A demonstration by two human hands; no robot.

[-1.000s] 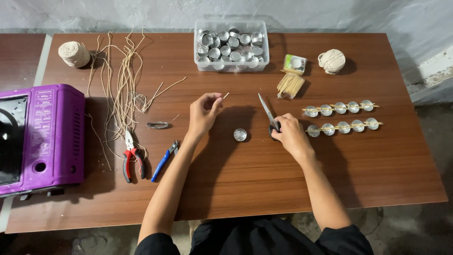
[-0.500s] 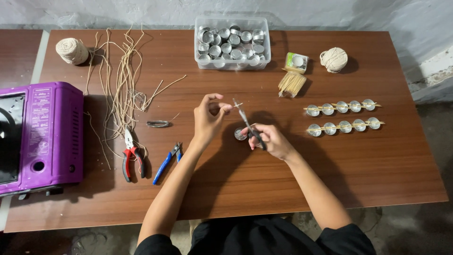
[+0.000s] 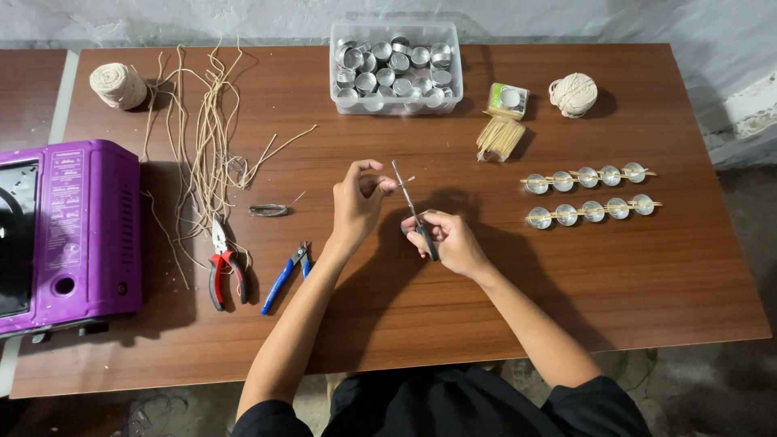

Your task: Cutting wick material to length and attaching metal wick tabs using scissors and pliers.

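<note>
My left hand [image 3: 356,202] pinches a short pale piece of wick [image 3: 405,180] between thumb and fingertips above the brown table [image 3: 388,307]. My right hand [image 3: 450,241] grips black-handled scissors [image 3: 411,209], whose blades point up and left and meet the wick right beside my left fingertips. A small silver tealight cup lies under my right hand and is almost hidden by it.
A clear tub of silver cups [image 3: 396,68] stands at the back. Loose cords [image 3: 202,137], red pliers [image 3: 220,263], blue pliers [image 3: 285,275] and a purple stove [image 3: 65,235] lie left. Two rows of cups on sticks [image 3: 589,194], toothpicks [image 3: 498,137] and a twine ball [image 3: 573,94] sit right.
My right hand lifted the scissors off the table and brought them left to the wick piece. My left hand has stayed nearly still, holding the wick.
</note>
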